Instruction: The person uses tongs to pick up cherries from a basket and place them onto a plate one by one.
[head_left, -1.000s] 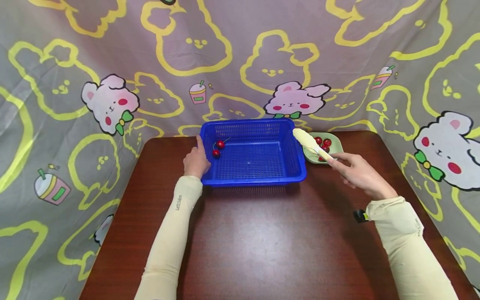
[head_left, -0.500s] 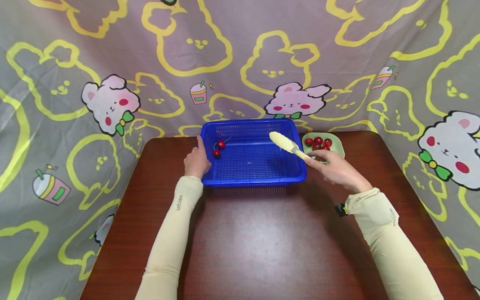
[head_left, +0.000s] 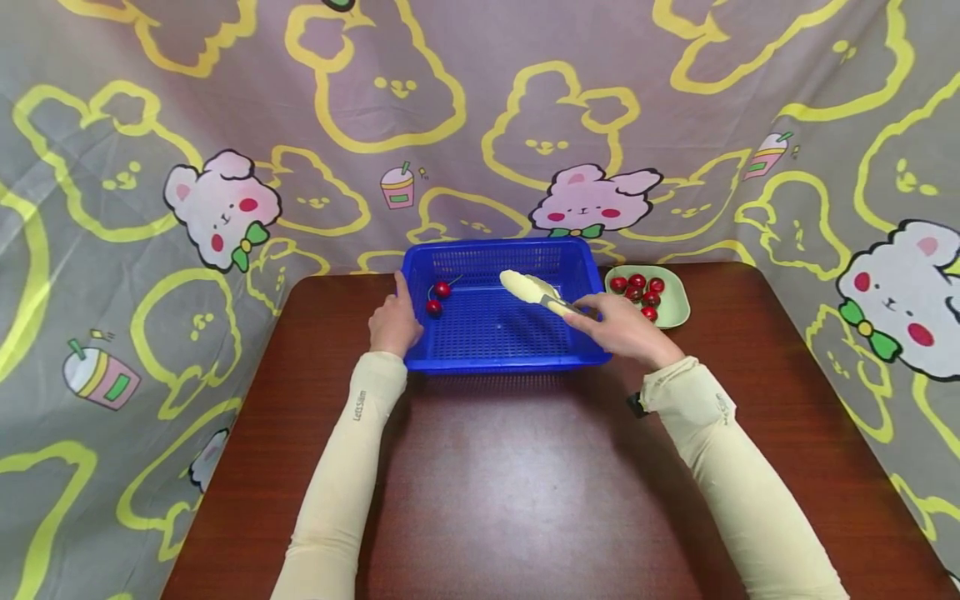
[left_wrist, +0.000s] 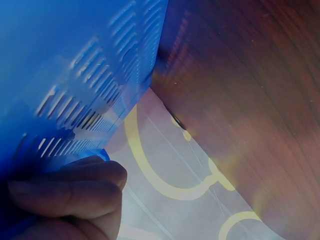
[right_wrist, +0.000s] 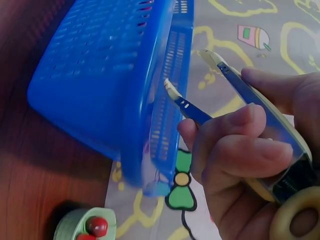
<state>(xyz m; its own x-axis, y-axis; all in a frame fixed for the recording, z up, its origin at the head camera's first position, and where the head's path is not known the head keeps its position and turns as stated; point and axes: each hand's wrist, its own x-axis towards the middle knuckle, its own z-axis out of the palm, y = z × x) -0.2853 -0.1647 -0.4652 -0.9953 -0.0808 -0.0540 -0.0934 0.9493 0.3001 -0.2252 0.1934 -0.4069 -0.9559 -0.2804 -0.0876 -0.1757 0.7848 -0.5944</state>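
My left hand [head_left: 393, 323] grips the left rim of a blue perforated plastic basket [head_left: 506, 364]. In the left wrist view its fingers [left_wrist: 75, 197] curl at the basket's edge. My right hand [head_left: 626, 329] holds tongs [head_left: 527, 288] with cream tips over the basket's right half. The right wrist view shows the tong arms [right_wrist: 242, 87] spread apart, with nothing visible between the tips. Two red cherries [head_left: 442, 289] with stems lie inside the basket at its left. Several more cherries [head_left: 635, 294] sit on a pale green dish [head_left: 678, 303] right of the basket.
Basket and dish stand near the back edge of a dark brown wooden table [head_left: 495, 483]. A grey cloth [head_left: 465, 75] with yellow cartoon outlines hangs behind the table and along both sides.
My right hand has moved left with the tongs, from beside the dish to over the basket. The cherries on the dish are now uncovered. My left hand stays in place.
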